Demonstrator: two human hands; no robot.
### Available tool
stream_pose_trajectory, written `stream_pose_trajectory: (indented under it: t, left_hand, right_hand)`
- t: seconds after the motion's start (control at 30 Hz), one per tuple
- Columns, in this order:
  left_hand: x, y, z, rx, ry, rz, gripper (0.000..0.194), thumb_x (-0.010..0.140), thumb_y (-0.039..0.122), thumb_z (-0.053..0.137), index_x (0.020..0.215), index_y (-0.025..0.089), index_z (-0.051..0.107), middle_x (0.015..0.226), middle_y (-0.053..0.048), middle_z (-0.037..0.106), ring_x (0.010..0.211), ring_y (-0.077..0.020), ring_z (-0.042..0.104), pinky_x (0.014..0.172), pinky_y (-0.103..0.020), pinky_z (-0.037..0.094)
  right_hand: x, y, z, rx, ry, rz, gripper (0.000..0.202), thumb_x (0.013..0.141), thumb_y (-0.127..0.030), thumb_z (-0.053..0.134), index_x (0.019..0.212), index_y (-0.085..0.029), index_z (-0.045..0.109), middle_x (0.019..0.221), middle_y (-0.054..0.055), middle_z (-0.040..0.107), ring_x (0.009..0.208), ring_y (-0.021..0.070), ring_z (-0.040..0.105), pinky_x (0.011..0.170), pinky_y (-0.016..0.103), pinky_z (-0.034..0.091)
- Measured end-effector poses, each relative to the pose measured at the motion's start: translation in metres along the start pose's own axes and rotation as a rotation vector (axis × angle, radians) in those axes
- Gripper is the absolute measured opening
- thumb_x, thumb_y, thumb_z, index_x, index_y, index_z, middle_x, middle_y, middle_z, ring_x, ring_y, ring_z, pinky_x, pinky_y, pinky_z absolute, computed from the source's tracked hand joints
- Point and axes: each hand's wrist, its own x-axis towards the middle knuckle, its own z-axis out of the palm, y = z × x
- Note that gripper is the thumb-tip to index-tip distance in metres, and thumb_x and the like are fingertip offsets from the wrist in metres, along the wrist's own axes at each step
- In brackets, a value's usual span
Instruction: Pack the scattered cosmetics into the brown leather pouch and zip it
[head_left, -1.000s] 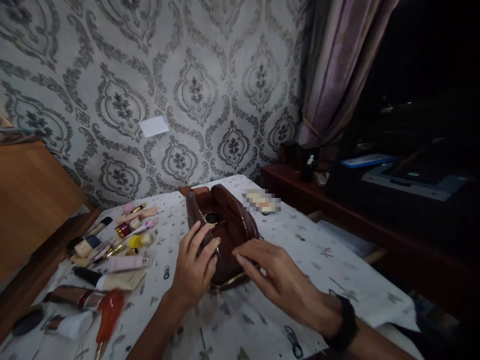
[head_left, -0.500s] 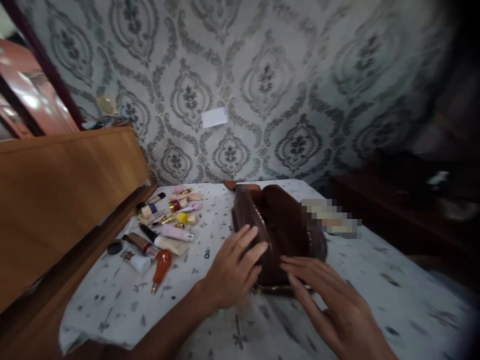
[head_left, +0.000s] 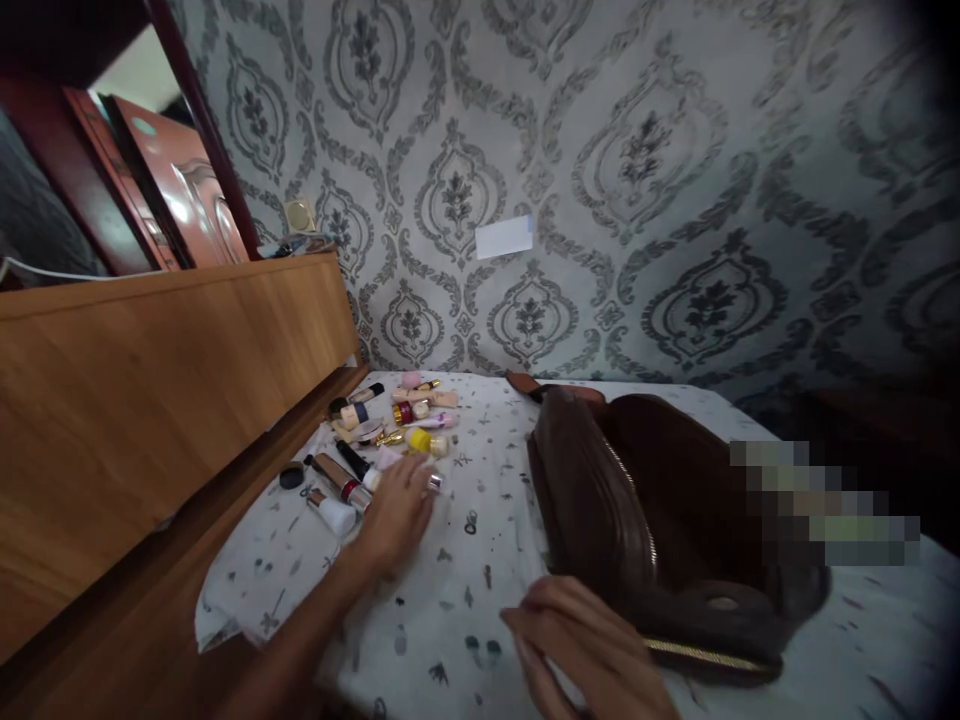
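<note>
A dark brown zippered bag (head_left: 585,480) lies open on the white patterned cloth (head_left: 480,550), on the right. Toward the left, cosmetics are spread out, among them a yellow-capped bottle (head_left: 421,441), a white-capped brush or bottle (head_left: 334,512) and a brown tube (head_left: 330,472). My left hand (head_left: 401,515) is over the near edge of this group, fingers bent down; what lies under them is hidden. Beside the bag's near left side, my right hand (head_left: 570,640) hovers with its fingers drawn together, and I cannot make out anything in them.
A wooden board (head_left: 187,370) runs along the left side. Patterned wallpaper with a white paper (head_left: 504,237) stands behind. A blurred-out item (head_left: 825,500) lies right of the bag. A round black lid (head_left: 292,475) is left of the cosmetics.
My left hand has left the bag and reached over to the cosmetics. The orange item there no longer shows. My right hand has come away from the bag's opening. The view has turned left.
</note>
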Motion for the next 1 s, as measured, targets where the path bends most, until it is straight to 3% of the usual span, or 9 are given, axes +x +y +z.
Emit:
stream_pose_trajectory:
  t: [0.07, 0.2, 0.33, 0.4, 0.5, 0.6, 0.73, 0.87, 1.0]
  left_hand:
    - [0.013, -0.035, -0.004, 0.087, -0.088, -0.153, 0.031, 0.091, 0.014, 0.048, 0.121, 0.019, 0.055, 0.133, -0.011, 0.055, 0.127, -0.0225, 0.048, 0.108, -0.042, 0.041]
    - [0.037, -0.097, -0.01, 0.176, -0.144, -0.365, 0.028, 0.086, 0.013, 0.056, 0.114, 0.012, 0.057, 0.119, -0.016, 0.06, 0.116, -0.0287, 0.054, 0.098, -0.044, 0.045]
    - [0.045, -0.128, -0.004, 0.256, -0.221, -0.483, 0.034, 0.083, 0.016, 0.062, 0.116, 0.011, 0.057, 0.119, -0.017, 0.06, 0.118, -0.0321, 0.052, 0.092, -0.041, 0.047]
    - [0.046, -0.134, 0.001, 0.283, -0.249, -0.503, 0.034, 0.085, 0.017, 0.062, 0.118, 0.012, 0.056, 0.122, -0.015, 0.059, 0.119, -0.0302, 0.052, 0.093, -0.041, 0.046]
    - [0.048, -0.137, 0.009, 0.3, -0.272, -0.52, 0.032, 0.091, 0.026, 0.06, 0.12, 0.014, 0.056, 0.124, -0.011, 0.058, 0.117, -0.0272, 0.054, 0.097, -0.046, 0.045]
    - [0.051, -0.138, 0.011, 0.278, -0.271, -0.537, 0.032, 0.094, 0.034, 0.058, 0.12, 0.015, 0.058, 0.122, -0.009, 0.059, 0.113, -0.0252, 0.057, 0.098, -0.049, 0.045]
    - [0.055, -0.138, 0.001, 0.178, -0.218, -0.591, 0.027, 0.095, 0.032, 0.053, 0.112, 0.011, 0.059, 0.109, -0.015, 0.065, 0.108, -0.0283, 0.06, 0.095, -0.045, 0.044]
    - [0.056, -0.132, -0.018, -0.026, -0.098, -0.667, 0.029, 0.093, 0.034, 0.052, 0.111, 0.012, 0.057, 0.1, -0.016, 0.068, 0.105, -0.0306, 0.063, 0.084, -0.038, 0.047]
    - [0.05, -0.103, -0.024, -0.411, -0.068, -0.638, 0.047, 0.09, 0.055, 0.049, 0.107, 0.012, 0.059, 0.093, -0.011, 0.069, 0.089, -0.0244, 0.067, 0.063, -0.027, 0.049]
  right_hand:
    - [0.002, -0.001, 0.026, 0.087, -0.087, 0.088, 0.025, 0.089, -0.011, 0.046, 0.083, -0.023, 0.066, 0.069, 0.005, 0.07, 0.065, 0.0196, 0.065, 0.066, 0.033, 0.053]
    - [0.012, 0.006, 0.076, 0.36, -0.279, 0.524, 0.029, 0.093, -0.027, 0.044, 0.076, -0.019, 0.065, 0.062, 0.003, 0.066, 0.061, 0.0178, 0.062, 0.058, 0.029, 0.046]
    - [0.023, 0.019, 0.112, 0.707, -0.24, 0.898, 0.035, 0.089, -0.043, 0.05, 0.072, -0.016, 0.064, 0.057, 0.003, 0.064, 0.054, 0.0146, 0.055, 0.053, 0.026, 0.038]
    - [0.022, 0.025, 0.122, 0.807, -0.152, 1.007, 0.04, 0.084, -0.053, 0.055, 0.074, -0.016, 0.066, 0.056, 0.003, 0.064, 0.053, 0.0144, 0.053, 0.053, 0.026, 0.036]
    - [0.016, 0.031, 0.125, 0.919, -0.059, 1.045, 0.047, 0.076, -0.062, 0.064, 0.074, -0.015, 0.068, 0.055, 0.003, 0.064, 0.056, 0.0154, 0.056, 0.06, 0.027, 0.04]
    - [0.011, 0.036, 0.122, 1.065, -0.003, 1.064, 0.049, 0.071, -0.064, 0.07, 0.072, -0.015, 0.069, 0.052, 0.002, 0.063, 0.057, 0.0162, 0.059, 0.066, 0.03, 0.044]
    - [0.01, 0.039, 0.12, 1.266, 0.101, 1.137, 0.046, 0.065, -0.06, 0.078, 0.072, -0.016, 0.071, 0.048, 0.0, 0.06, 0.051, 0.014, 0.056, 0.066, 0.03, 0.046]
    - [0.012, 0.041, 0.119, 1.379, 0.156, 1.178, 0.043, 0.062, -0.056, 0.081, 0.072, -0.015, 0.073, 0.048, 0.0, 0.059, 0.051, 0.0132, 0.055, 0.066, 0.029, 0.047]
    - [0.013, 0.042, 0.113, 1.413, 0.166, 1.229, 0.042, 0.063, -0.052, 0.083, 0.084, -0.016, 0.073, 0.06, 0.003, 0.067, 0.064, 0.0166, 0.063, 0.069, 0.029, 0.048]
